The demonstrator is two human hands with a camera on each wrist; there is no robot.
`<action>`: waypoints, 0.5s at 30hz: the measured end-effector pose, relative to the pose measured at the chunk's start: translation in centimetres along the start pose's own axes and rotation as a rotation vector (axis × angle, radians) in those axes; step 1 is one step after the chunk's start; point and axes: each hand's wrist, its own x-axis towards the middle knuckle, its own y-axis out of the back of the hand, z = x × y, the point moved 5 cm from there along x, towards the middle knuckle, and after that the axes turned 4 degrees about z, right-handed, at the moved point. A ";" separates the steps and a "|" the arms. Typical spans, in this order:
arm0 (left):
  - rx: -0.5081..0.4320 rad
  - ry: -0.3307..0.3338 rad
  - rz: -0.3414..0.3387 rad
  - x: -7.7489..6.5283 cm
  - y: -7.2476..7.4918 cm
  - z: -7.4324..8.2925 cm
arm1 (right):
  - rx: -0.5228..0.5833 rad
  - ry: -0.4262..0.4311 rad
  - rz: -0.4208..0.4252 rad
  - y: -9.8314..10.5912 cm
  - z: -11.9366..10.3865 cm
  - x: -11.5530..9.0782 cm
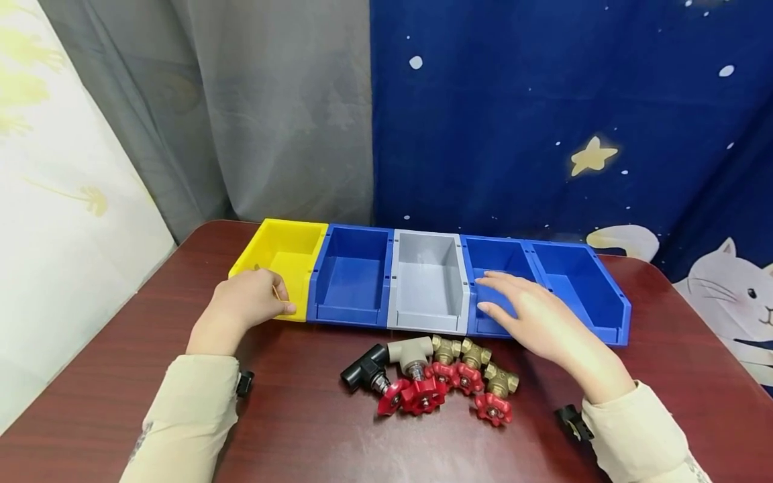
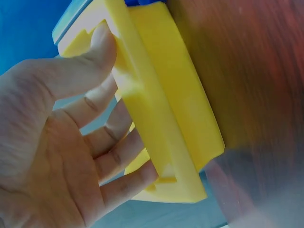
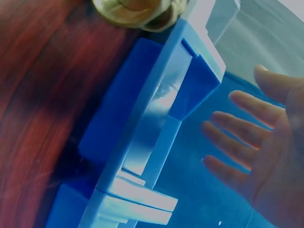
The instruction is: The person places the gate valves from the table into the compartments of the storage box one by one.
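Observation:
My left hand [image 1: 250, 298] is at the front of the yellow bin [image 1: 296, 236], the leftmost of the row. In the left wrist view its thumb [image 2: 103, 45] lies against the bin's front lip [image 2: 152, 104], with the fingers reaching behind that lip, gripping it. Over the fourth bin, a blue one [image 1: 498, 248], hovers my right hand [image 1: 537, 315], fingers spread and slightly bent. The right wrist view shows nothing in that hand [image 3: 266, 137], which is apart from the blue bin's front wall [image 3: 156, 114].
Between the hands stand a blue bin [image 1: 353, 268] and a grey bin [image 1: 427, 275]; another blue bin [image 1: 580, 282] ends the row. In front lie valves with red handwheels: a black one [image 1: 365, 367], a grey one [image 1: 410, 350] and several brass ones [image 1: 501, 381]. Curtains [image 1: 290, 107] hang behind the table [image 1: 302, 416].

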 end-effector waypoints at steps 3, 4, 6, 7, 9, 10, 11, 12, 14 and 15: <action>0.005 0.008 0.019 -0.1 0.0 0.3 | -0.030 0.096 0.049 -0.1 -0.7 -0.3; 0.010 0.010 0.023 -0.2 0.0 0.4 | -0.044 0.127 0.063 -0.1 -1.0 -0.4; 0.019 0.016 0.028 -0.3 0.0 0.4 | -0.071 0.182 0.082 -0.2 -1.4 -0.8; 0.022 0.018 0.030 -0.3 0.0 0.5 | -0.085 0.209 0.089 -0.2 -1.7 -0.9; 0.029 0.018 0.033 -0.3 0.0 0.5 | -0.112 0.259 0.098 -0.3 -2.2 -1.3; 0.032 0.016 0.035 -0.3 0.0 0.5 | -0.125 0.274 0.099 -0.3 -2.4 -1.5; 0.033 0.014 0.038 -0.2 -0.1 0.6 | -0.136 0.291 0.102 -0.4 -2.6 -1.8; 0.034 0.010 0.040 -0.2 -0.2 0.6 | -0.147 0.304 0.104 -0.4 -2.8 -2.0; 0.036 0.005 0.044 0.0 -0.4 0.8 | -0.171 0.315 0.107 -0.6 -3.0 -2.6; 0.037 0.004 0.046 0.0 -0.5 0.9 | -0.182 0.305 0.104 -0.6 -3.1 -3.0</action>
